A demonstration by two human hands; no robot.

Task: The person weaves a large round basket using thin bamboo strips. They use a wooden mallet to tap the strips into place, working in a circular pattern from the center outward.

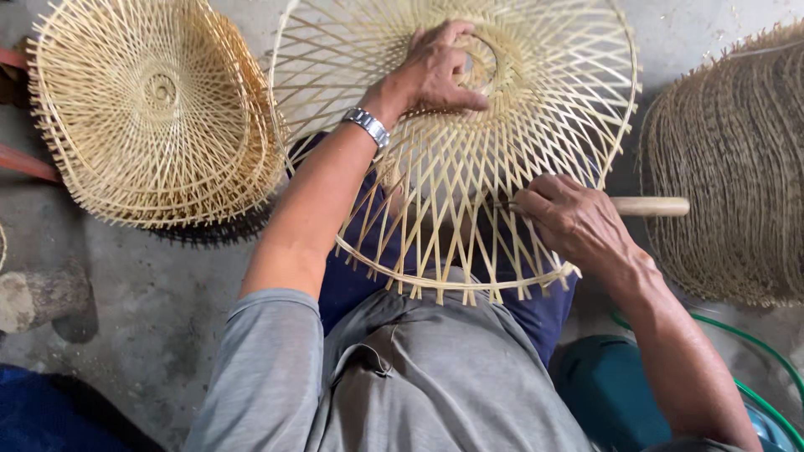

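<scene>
Currently left hand (435, 71) presses woven bamboo frame (469, 151) near its centre ring (481, 63), fingers curled over ring edge, thumb flat on strips. Frame rests across lap, its near rim toward body. Right hand (574, 222) closed around wooden-handled tool (649, 206), tip buried among strips near frame's right rim; tip itself hidden. To work well, likely: keep left hand's pressure steady so lattice does not twist, guide tool along strip, not across. Stack of finished frames (151, 109) lies on concrete floor (159, 301) at left.
</scene>
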